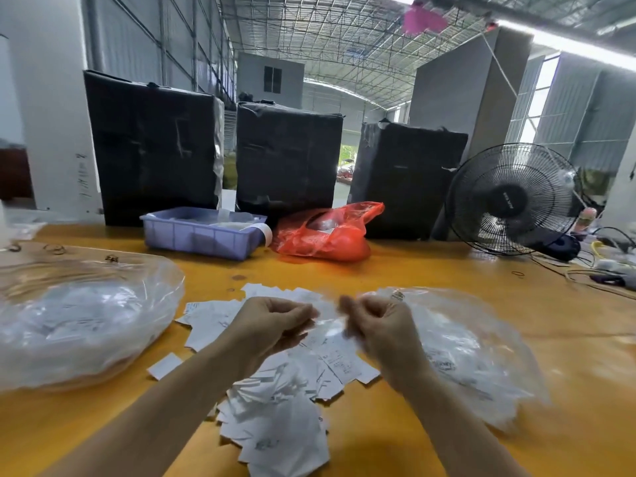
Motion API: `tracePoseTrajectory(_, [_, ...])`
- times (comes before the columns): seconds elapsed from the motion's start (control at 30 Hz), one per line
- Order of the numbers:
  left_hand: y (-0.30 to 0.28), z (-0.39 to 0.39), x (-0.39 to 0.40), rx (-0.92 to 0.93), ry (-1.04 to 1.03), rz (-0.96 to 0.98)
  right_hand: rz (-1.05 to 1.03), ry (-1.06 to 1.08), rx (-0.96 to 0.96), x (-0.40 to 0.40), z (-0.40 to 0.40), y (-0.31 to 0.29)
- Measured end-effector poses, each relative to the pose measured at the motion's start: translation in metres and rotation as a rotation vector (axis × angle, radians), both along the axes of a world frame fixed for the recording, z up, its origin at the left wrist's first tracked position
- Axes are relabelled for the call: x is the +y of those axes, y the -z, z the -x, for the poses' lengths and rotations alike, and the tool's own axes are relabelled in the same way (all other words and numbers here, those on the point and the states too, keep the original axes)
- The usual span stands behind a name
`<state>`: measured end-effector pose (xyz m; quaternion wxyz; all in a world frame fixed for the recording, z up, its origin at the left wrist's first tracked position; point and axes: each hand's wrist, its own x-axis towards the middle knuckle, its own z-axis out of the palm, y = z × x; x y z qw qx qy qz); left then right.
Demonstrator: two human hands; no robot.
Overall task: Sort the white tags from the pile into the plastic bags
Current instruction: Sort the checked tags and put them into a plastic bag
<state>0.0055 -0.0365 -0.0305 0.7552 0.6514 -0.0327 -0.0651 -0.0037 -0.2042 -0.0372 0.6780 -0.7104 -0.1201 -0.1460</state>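
Observation:
A pile of white tags (275,407) lies spread over the middle of the yellow table (430,270). Above the pile my left hand (272,325) and my right hand (375,325) face each other with curled fingers, and together they pinch a small clear plastic bag (328,327) stretched between them. The bag is blurred, and I cannot tell what it holds. A large clear plastic bag (79,325) with white tags inside lies to the left. Another clear bag of tags (461,352) lies to the right, behind my right hand.
A purple plastic bin (203,232) and a red plastic bag (327,232) sit at the back of the table. Three black wrapped boxes (289,160) stand behind them. A black fan (512,197) stands at the back right, with cables beside it.

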Motion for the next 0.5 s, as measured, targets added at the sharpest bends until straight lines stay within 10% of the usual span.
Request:
tracePoseTrajectory(0.2, [0.000, -0.005, 0.009, 0.044, -0.045, -0.017, 0.477, 0.889, -0.266, -0.097, -0.020, -0.012])
tracePoseTrajectory(0.37, [0.001, -0.007, 0.012, 0.024, -0.044, -0.097, 0.985, 0.702, 0.342, -0.128, -0.036, 0.018])
tracePoseTrajectory(0.5, [0.002, -0.008, 0.013, 0.002, -0.049, -0.142, 1.068, 0.920, 0.228, -0.116, -0.030, 0.013])
